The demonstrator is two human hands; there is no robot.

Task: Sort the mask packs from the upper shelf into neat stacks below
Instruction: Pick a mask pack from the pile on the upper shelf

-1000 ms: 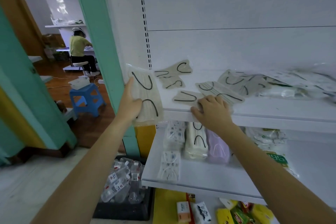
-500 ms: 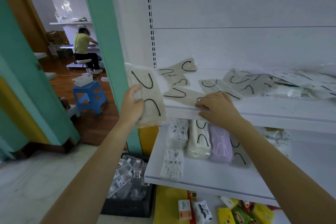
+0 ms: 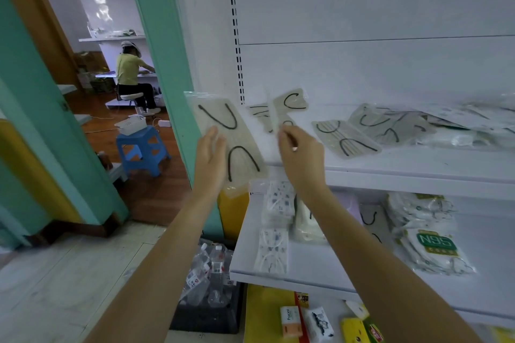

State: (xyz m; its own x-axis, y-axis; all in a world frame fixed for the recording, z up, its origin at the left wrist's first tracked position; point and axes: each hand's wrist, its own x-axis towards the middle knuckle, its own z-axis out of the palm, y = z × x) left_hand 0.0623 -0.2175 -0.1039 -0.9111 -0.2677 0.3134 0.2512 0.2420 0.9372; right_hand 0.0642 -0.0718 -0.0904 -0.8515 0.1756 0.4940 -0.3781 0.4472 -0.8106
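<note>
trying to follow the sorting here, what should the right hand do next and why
Probably carry the lifted pack, pinched in the right hand, across and lay it flat against the upright pack the left hand holds. Both look beige with black loops, so they likely belong in one stack, and they hang close together off the upper shelf.

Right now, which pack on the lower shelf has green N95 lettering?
The white pack at the front right of the lower shelf; no other pack there shows a green label.
</note>
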